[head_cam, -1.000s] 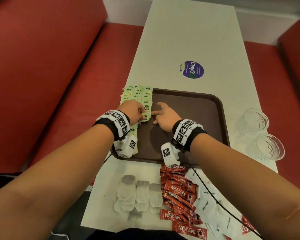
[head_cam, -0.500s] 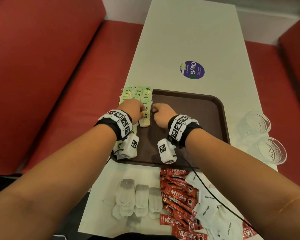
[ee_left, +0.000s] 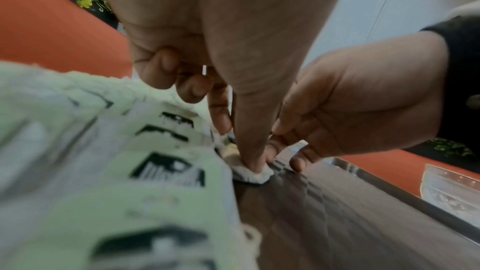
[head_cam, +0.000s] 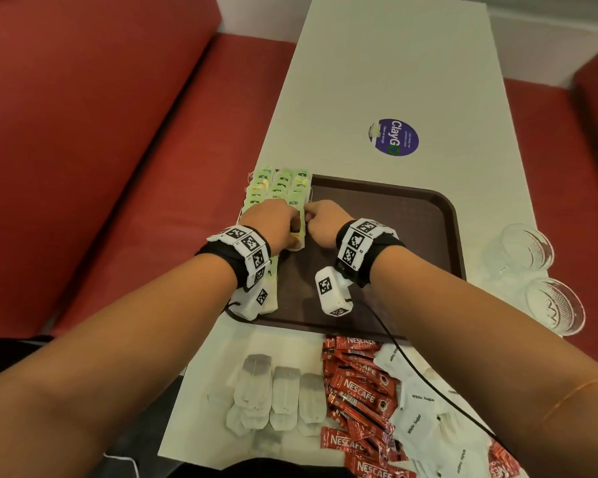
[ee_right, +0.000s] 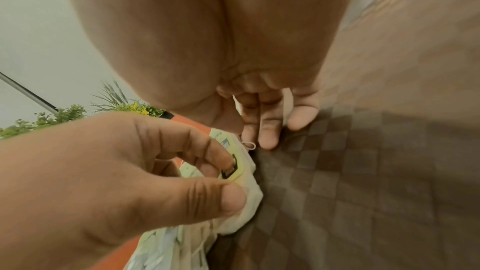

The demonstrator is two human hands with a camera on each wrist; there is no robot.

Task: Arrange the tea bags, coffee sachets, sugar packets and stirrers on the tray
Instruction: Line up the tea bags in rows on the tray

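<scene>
Green tea bags [head_cam: 278,188] lie in overlapping rows along the left edge of the brown tray [head_cam: 408,243], spilling a little over its rim onto the desk [head_cam: 387,63]. A second ago the right hand [head_cam: 325,220] lay with its fingers spread flat on the tray floor, apart from the rows; half a second ago it had curled and slid up beside them, and now it sits knuckle to knuckle with the left hand [head_cam: 273,222] at the nearest bag of the right-hand row. The left hand pinches that bag, thumb on its corner and fingertips on its printed face, as the right wrist view shows. The right hand's fingers [ee_right: 270,130] are bent downward with their tips on the tray floor just beside the bag's edge and its string loop; whether they actually grasp anything I cannot tell.

Judging by this, the hands have gone from steadying to nudging the last green bag square with its row, so the tea section looks nearly finished.

Everything else is still off the tray on the near desk: white tea bags [head_cam: 280,395], red coffee sachets [head_cam: 356,391] and sugar packets [head_cam: 418,408]. Two glass cups [head_cam: 535,270] stand to the tray's right. No stirrers are visible.
</scene>
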